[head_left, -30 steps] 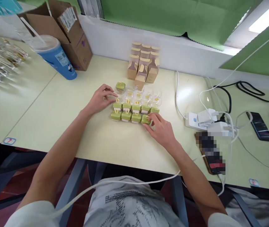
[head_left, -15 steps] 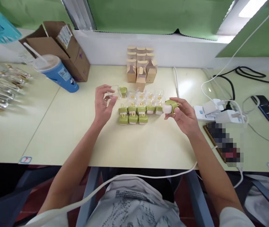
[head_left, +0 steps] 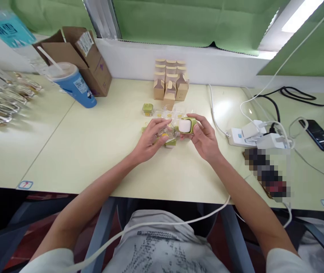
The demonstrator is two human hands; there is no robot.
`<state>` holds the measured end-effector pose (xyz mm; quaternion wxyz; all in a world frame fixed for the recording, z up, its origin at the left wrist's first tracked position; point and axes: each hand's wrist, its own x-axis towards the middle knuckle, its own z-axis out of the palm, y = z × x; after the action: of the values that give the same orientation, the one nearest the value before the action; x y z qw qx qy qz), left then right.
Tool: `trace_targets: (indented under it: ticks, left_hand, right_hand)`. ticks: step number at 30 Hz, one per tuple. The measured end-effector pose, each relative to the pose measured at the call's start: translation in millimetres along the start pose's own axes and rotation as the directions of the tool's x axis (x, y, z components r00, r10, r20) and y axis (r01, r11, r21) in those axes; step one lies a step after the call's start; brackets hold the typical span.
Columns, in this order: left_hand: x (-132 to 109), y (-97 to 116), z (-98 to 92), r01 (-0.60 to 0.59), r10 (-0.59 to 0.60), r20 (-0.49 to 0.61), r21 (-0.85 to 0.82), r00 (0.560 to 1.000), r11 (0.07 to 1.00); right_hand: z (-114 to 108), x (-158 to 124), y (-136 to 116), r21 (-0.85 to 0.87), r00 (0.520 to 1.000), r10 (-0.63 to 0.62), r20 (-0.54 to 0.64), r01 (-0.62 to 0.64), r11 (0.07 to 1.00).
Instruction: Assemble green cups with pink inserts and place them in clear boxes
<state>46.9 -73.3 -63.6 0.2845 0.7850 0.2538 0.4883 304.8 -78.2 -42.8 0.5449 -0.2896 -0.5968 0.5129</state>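
Note:
My left hand is closed on a clear plastic box, held by its sides with the fingertips. Close beside it, my right hand grips a small green-and-white case, its white end pointing towards the box. The two things are nearly touching; whether they meet, I cannot tell. Under and behind my hands lie more green cases, mostly covered by my fingers. Several empty clear boxes stand in a row just beyond. Apart on the left sits a green case inside a clear box.
Open brown cartons are stacked by the wall. A blue cup and a cardboard box stand back left. To the right are a power strip, cables and two phones, one a dark phone. A white cable crosses my lap.
My left hand has moved right with the clear box, away from the boxed green case. My right hand has come left with its green-and-white case, so both hands are now close together.

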Motion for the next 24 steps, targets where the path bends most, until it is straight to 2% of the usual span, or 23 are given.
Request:
trace_targets:
  ticks: [5, 8, 13, 19, 24]
  left_hand:
    - [-2.1, -0.3, 7.8, -0.046, 0.043, 0.04, 0.076, 0.998, 0.996]
    - [-0.6, -2.6, 9.8, -0.046, 0.046, 0.014, 0.019, 0.999, 0.999]
    - [2.3, -4.7, 7.0, -0.069, 0.069, 0.032, -0.023, 0.997, 0.997]
    - [-0.6, -2.3, 13.0, -0.066, 0.067, 0.04, -0.015, 0.997, 0.998]
    - [-1.5, -3.5, 14.0, -0.051, 0.052, 0.025, -0.039, 0.998, 0.998]
  right_hand:
    - [1.6, -18.2, 11.1, -0.108, 0.993, -0.094, -0.071, 0.086, 0.99]
    - [1.3, -20.6, 13.2, -0.092, 0.99, -0.112, -0.089, 0.104, 0.99]
    - [3.9, -21.0, 13.3, -0.11, 0.994, -0.1, -0.045, 0.094, 0.989]
    - [9.6, -23.9, 14.7, -0.131, 0.994, -0.09, -0.06, 0.081, 0.988]
    - [7.0, -22.6, 12.4, -0.08, 0.996, -0.06, -0.072, 0.054, 0.995]
